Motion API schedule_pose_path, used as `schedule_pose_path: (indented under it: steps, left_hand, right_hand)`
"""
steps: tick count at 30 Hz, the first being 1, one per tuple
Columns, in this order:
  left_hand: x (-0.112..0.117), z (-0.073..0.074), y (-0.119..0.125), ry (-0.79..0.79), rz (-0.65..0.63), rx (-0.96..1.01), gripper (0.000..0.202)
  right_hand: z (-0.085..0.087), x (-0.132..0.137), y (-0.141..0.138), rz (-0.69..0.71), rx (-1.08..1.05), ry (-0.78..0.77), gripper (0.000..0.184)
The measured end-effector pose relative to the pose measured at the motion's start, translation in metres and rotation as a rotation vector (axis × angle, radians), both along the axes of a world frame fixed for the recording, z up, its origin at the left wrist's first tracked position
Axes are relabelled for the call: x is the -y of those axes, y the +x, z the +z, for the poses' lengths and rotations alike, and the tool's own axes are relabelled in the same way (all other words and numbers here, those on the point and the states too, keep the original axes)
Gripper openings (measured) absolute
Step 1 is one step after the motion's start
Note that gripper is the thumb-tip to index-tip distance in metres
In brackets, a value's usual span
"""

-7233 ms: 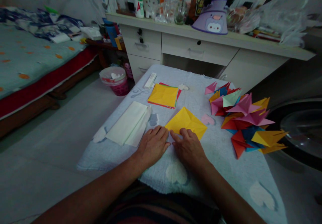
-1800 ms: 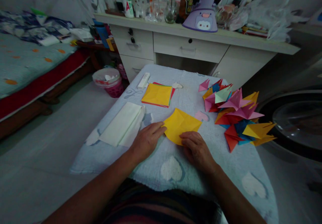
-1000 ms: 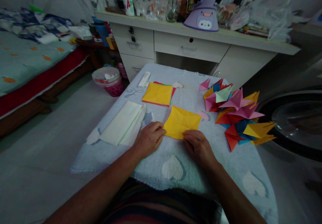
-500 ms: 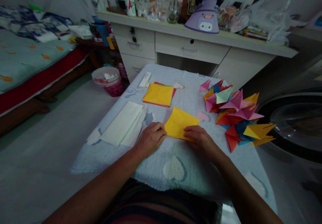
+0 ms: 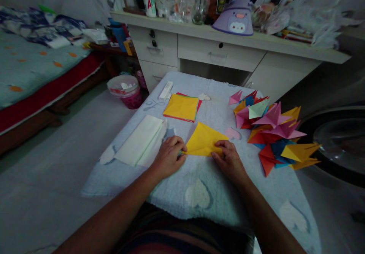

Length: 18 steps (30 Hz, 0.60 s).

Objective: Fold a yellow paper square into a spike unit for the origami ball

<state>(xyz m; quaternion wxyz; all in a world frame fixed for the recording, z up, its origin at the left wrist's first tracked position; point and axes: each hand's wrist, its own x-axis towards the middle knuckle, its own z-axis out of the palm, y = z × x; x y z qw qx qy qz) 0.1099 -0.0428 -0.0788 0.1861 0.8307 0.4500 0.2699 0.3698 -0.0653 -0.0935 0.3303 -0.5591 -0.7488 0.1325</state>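
Observation:
A sheet of yellow origami paper (image 5: pixel 203 140) lies before me on the cloth-covered table, its near edge folded straight. My left hand (image 5: pixel 171 153) pinches its left corner between thumb and fingers. At the near right corner, my right hand (image 5: pixel 229 159) grips the paper with curled fingers. Beyond it sits a stack of square coloured sheets (image 5: pixel 181 107), yellow on top. To the right, folded paper pieces (image 5: pixel 273 128) in pink, red, blue, orange and yellow are heaped together. A folded white sheet (image 5: pixel 139 140) rests left of my left hand.
A small white box (image 5: pixel 166 90) lies near the table's far left. Behind stands a white cabinet (image 5: pixel 216 50) with jars, a bottle and a purple visor (image 5: pixel 235 16) on top. A pink bin (image 5: pixel 129 94) is on the floor, left; a round appliance door (image 5: pixel 339 143) is at right.
My right hand has shifted slightly right along the yellow paper to its near right corner. The left hand stays at the left corner. The whole view has turned a little.

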Motion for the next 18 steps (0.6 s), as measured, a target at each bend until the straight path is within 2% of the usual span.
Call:
schedule_pose_path:
  steps: [4, 11, 18]
  left_hand:
    - [0.0000, -0.0006, -0.0007, -0.016, 0.013, -0.013, 0.018]
    - [-0.0002, -0.0031, -0.0010, 0.003, 0.013, -0.012, 0.010]
    - [0.0012, 0.0004, 0.0006, 0.009, 0.018, -0.055, 0.005]
  right_hand:
    - [0.0003, -0.0010, -0.0007, -0.006, -0.002, 0.011, 0.008]
    - [-0.0008, -0.0025, -0.0033, -0.049, 0.026, 0.007, 0.010]
    - [-0.0046, -0.0031, -0.0026, -0.154, 0.101, 0.026, 0.014]
